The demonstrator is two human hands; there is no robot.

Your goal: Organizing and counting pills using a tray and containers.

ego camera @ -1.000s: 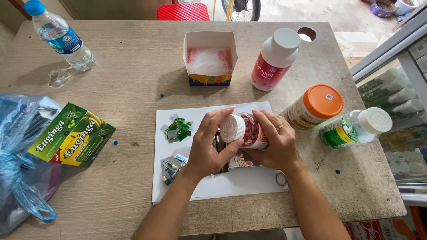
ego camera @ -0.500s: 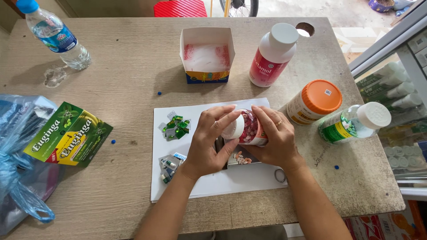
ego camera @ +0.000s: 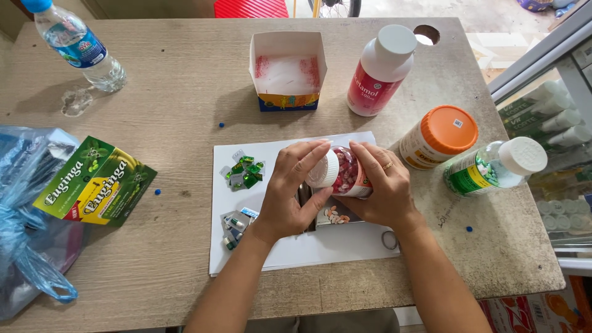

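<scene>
A clear pill bottle (ego camera: 345, 174) full of red and white pills lies tilted on its side between both hands, above a white sheet of paper (ego camera: 290, 253). My right hand (ego camera: 385, 194) wraps around the bottle's body. My left hand (ego camera: 290, 191) grips its white cap (ego camera: 323, 170) with fingers curled over it. Under the hands lies a small dark tray (ego camera: 333, 216) with some pills on it. Two small heaps of cut green and silver blister pieces (ego camera: 243, 174) sit on the paper to the left of my left hand.
On the wooden table (ego camera: 179, 111) stand an open white carton (ego camera: 287, 71), a red-labelled white bottle (ego camera: 379, 71), an orange-capped jar (ego camera: 439, 137) and a green-labelled bottle (ego camera: 496, 168). Green and yellow boxes (ego camera: 92, 182), a blue plastic bag (ego camera: 28, 234) and a water bottle (ego camera: 77, 46) lie left.
My left hand has shifted its grip around the white cap, fingers now curled further over it. The bottle stays in the same place between both hands.
</scene>
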